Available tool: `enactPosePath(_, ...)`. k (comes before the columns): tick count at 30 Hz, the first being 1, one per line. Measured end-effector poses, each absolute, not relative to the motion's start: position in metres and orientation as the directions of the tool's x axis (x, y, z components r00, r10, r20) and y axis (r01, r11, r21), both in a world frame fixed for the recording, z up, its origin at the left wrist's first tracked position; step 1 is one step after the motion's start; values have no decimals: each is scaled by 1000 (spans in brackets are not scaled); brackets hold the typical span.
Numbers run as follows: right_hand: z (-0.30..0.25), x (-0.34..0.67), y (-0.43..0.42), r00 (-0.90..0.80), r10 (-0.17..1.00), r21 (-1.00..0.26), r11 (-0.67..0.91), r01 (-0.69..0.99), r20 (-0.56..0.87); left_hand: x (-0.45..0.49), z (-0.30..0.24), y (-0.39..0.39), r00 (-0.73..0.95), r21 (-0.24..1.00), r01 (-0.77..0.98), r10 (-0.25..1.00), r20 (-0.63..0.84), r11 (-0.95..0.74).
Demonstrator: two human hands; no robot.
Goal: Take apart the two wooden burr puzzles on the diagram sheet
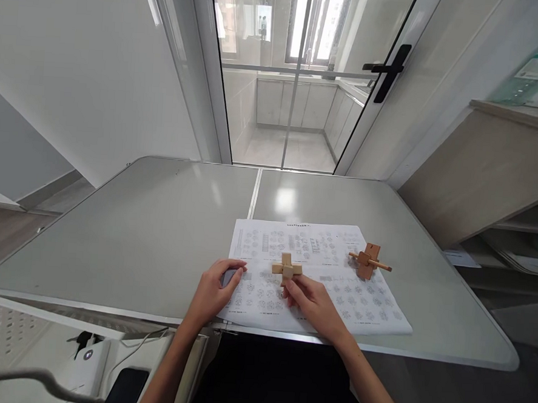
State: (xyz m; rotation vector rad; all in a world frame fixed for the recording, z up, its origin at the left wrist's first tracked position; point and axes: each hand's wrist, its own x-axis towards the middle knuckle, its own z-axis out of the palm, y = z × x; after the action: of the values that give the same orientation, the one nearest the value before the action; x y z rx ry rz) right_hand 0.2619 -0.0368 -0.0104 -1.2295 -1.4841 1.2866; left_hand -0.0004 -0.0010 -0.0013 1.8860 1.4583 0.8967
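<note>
A pale wooden cross-shaped puzzle (287,268) stands on a printed instruction sheet (317,302) near the table's front edge. My right hand (312,301) has its fingers closed round the bottom of this puzzle. My left hand (213,290) rests curled on the sheet's left edge, over a small dark object that I cannot make out. A second, darker wooden puzzle (368,261) with a thin rod through it lies on the sheet to the right, untouched.
The grey folding table (134,236) has a seam down its middle. Behind it stand a glass door with a black handle (389,68) and a wooden shelf unit (494,173) at the right. A phone (125,387) and cables lie low at the left.
</note>
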Motion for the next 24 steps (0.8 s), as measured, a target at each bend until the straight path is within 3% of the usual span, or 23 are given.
enactPosePath(4,-11,261,-38,-198,980,-951,78,299,18,0,-1,-1,176,781,579,971,160,-234)
enactPosePath(12,-12,259,-37,-193,980,-935,119,333,56,-1,1,-1,173,798,560,973,152,-224)
enactPosePath(18,1,258,-47,-263,960,-869,210,448,96,-2,17,-16,173,851,486,977,128,-198)
enactPosePath(24,27,250,-61,-383,919,-821,291,492,96,9,32,-30,451,961,256,892,-22,-106)
